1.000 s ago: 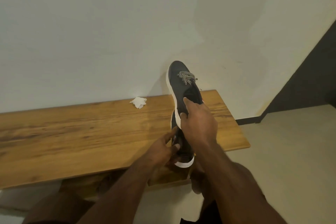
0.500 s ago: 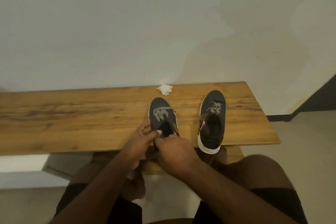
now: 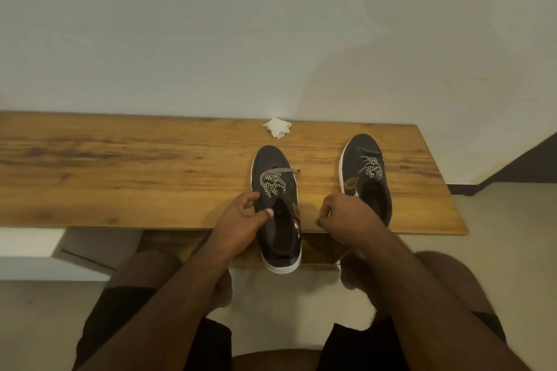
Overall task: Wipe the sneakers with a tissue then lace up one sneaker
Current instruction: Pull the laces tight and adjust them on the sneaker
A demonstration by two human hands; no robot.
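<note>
Two dark sneakers sit toes-to-wall on the wooden bench (image 3: 120,172), white soles, black-and-white patterned laces. Crumpled tissue (image 3: 278,127) lies by the wall behind them, apart from both hands, so wiping looks finished. My read: lacing step is in hand.

Left sneaker (image 3: 278,211) is the working one. Its heel overhangs the bench's front edge. Lace (image 3: 272,182) is threaded only across the lower eyelets; upper eyelets look bare and the tongue area is open. One lace end trails off to the right across the wood.

Left hand (image 3: 241,220) rests on that shoe's collar, fingers curled, thumb over the opening. It may be pinching a lace end; cannot tell. Right hand (image 3: 346,214) is closed in a loose fist between the two shoes, just beside the right sneaker (image 3: 369,175). Whether it holds anything is not visible.

Right sneaker is well on the bench, laces bunched low near the toe, also partly laced.

Next move, as I judge it: find both free ends, feed one through the next empty eyelet, pull even. Overhanging heel could tip under a pull, so the shoe needs steadying.
</note>
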